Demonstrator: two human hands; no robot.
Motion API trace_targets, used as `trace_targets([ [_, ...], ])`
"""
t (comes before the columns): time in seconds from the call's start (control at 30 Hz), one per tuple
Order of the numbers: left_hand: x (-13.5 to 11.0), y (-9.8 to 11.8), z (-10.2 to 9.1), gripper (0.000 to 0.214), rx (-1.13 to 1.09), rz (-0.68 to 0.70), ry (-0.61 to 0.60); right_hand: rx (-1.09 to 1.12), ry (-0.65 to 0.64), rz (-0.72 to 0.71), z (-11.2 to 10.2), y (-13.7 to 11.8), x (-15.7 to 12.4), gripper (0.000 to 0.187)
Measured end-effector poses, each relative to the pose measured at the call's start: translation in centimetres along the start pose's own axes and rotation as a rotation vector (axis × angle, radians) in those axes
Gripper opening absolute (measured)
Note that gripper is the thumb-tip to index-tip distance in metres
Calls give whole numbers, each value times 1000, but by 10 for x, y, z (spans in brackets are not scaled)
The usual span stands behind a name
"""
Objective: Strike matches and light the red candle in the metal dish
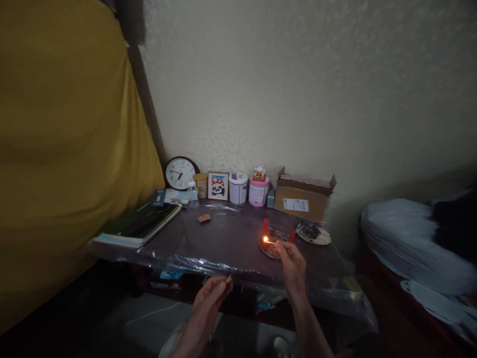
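Observation:
My right hand (293,261) pinches a burning match (271,242), its flame pointing left over a round metal plate (274,254). A red candle (266,226) stands upright just behind the flame; I cannot tell whether they touch. Another red candle (292,235) is beside my right fingers, partly hidden. Lower down, at the table's front edge, my left hand (211,294) closes its fingers around a small tan box (228,279), mostly covered by the fingers. To the right of the plate lies a second round dish (313,233) with many pale and dark-tipped sticks.
The table (231,238) has a clear plastic cover. Along its back stand a clock (181,173), a framed panda picture (218,186), two canisters (238,188) and a cardboard box (302,199). A small brown piece (203,218) and books (143,223) lie left.

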State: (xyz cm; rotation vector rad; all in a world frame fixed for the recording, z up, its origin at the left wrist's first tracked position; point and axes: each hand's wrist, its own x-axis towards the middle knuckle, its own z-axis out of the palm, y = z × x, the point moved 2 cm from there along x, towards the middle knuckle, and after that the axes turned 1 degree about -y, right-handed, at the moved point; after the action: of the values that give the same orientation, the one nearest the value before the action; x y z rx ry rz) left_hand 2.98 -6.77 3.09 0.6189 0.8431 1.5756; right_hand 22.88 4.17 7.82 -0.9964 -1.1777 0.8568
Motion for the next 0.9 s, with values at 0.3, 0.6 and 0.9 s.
trace_targets([
  [0.3,21,1,-3,17,-2,27,0,82,-1,18,5,-2,21,20],
  [0.6,54,14,8,14,-2,87,-40,88,-5,64,8,-9,38,21],
  [0.9,91,26,27,15,29,163,-98,55,33,37,14,-19,64,21],
])
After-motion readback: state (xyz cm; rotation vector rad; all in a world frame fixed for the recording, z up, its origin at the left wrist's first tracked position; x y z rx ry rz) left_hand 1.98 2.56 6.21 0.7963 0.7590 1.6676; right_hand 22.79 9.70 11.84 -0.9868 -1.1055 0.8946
